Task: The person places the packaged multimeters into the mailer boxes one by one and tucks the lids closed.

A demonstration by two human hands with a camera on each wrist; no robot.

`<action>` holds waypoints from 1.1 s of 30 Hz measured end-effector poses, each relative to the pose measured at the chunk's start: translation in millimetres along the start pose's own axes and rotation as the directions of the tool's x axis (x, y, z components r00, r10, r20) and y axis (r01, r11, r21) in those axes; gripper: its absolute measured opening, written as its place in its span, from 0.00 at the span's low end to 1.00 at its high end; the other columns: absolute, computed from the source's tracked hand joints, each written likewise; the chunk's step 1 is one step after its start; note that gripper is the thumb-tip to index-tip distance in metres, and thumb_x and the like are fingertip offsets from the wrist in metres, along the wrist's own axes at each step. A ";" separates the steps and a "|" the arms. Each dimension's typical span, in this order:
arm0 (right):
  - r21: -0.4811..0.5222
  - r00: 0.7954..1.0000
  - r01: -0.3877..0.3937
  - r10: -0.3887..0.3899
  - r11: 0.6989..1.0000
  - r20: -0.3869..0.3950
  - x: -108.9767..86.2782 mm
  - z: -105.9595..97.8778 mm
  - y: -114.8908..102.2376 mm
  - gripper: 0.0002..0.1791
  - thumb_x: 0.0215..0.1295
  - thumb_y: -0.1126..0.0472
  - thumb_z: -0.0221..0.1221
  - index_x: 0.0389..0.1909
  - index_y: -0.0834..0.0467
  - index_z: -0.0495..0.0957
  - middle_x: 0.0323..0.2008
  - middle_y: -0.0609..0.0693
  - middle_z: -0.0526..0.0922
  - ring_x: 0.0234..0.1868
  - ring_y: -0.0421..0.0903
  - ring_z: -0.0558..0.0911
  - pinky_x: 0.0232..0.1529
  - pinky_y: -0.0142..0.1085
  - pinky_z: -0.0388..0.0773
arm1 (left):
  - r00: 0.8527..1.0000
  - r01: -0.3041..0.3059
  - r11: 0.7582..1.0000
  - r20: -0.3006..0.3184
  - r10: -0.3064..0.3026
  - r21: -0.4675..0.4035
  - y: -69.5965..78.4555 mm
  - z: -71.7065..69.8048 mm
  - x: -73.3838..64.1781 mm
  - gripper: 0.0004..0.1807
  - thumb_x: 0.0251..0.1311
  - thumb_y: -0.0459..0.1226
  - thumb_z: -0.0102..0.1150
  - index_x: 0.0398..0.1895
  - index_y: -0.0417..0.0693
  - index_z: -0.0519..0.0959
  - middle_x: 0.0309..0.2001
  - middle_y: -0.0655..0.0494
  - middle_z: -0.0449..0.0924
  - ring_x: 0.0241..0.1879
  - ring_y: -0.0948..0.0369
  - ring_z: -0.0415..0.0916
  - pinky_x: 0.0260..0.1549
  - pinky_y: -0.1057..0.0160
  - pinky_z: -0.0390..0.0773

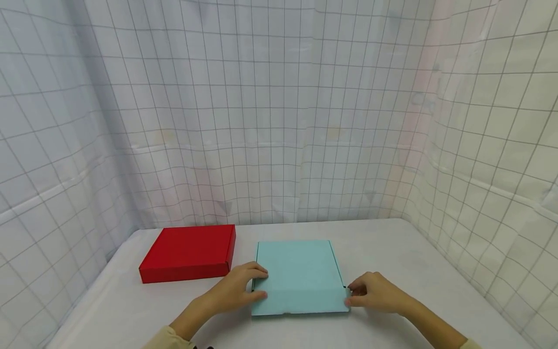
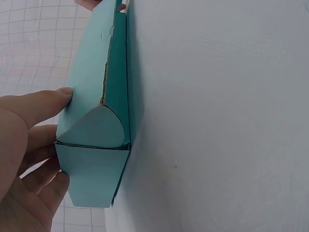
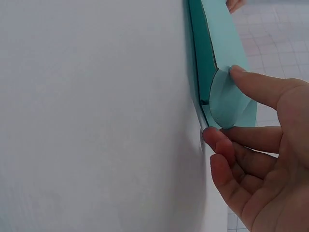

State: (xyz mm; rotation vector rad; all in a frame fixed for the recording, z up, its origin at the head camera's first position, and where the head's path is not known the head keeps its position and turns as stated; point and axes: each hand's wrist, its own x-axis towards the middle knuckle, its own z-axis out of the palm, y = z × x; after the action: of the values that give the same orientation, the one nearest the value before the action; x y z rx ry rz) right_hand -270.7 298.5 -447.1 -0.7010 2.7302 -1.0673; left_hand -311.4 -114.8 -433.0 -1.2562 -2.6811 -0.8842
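A light-blue cardboard box (image 1: 296, 271) lies in front of me, its front flap (image 1: 301, 301) bent down but standing away from the front wall. Rounded side tabs (image 2: 96, 128) show at the flap's ends. At the left edge is my left hand (image 1: 235, 290), thumb and index finger resting on top of the box; in the left wrist view other fingertips touch its side panel (image 2: 91, 174). My right hand (image 1: 378, 293) pinches the flap's right corner, the thumb on the flap and bent fingers by the right side tab (image 3: 227, 101). The box's inside is mostly hidden.
A closed red cardboard box (image 1: 189, 252) sits to the left of the blue one on a white-covered table (image 1: 392, 252). White curtains with a dark grid (image 1: 270, 111) hang behind the table and on both sides.
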 end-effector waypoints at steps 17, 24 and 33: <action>0.319 0.974 -0.184 0.129 0.930 0.185 -0.2 -0.4 -12.6 0.14 0.71 0.56 0.64 0.31 0.63 0.86 0.23 0.47 0.78 0.28 0.42 0.75 0.30 0.31 0.75 | 0.999 0.032 0.999 0.028 -0.031 -0.033 1.5 -2.9 0.7 0.24 0.65 0.44 0.72 0.59 0.40 0.83 0.57 0.59 0.79 0.59 0.56 0.75 0.59 0.56 0.79; 0.439 0.963 -0.255 0.185 0.861 0.197 0.8 1.6 -15.2 0.12 0.68 0.60 0.65 0.29 0.66 0.85 0.23 0.49 0.79 0.26 0.42 0.74 0.28 0.32 0.75 | 0.999 0.037 0.998 0.035 -0.035 -0.050 1.7 -4.0 1.2 0.25 0.65 0.46 0.71 0.59 0.40 0.83 0.57 0.60 0.78 0.59 0.56 0.75 0.59 0.56 0.79; 0.495 0.950 -0.305 0.224 0.813 0.217 0.9 1.5 -18.4 0.10 0.66 0.62 0.65 0.28 0.66 0.85 0.24 0.51 0.82 0.24 0.42 0.75 0.28 0.31 0.76 | 0.999 0.034 0.998 0.043 -0.031 -0.059 2.8 -6.1 2.0 0.25 0.65 0.46 0.71 0.59 0.40 0.83 0.56 0.59 0.78 0.58 0.56 0.75 0.58 0.55 0.79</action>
State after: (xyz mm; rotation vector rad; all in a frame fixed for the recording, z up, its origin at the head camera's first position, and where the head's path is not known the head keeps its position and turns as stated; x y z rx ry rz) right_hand -264.1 285.4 -435.9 -0.2828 2.1612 -1.5188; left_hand -311.9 -115.2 -426.1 -1.2606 -2.7346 -0.9592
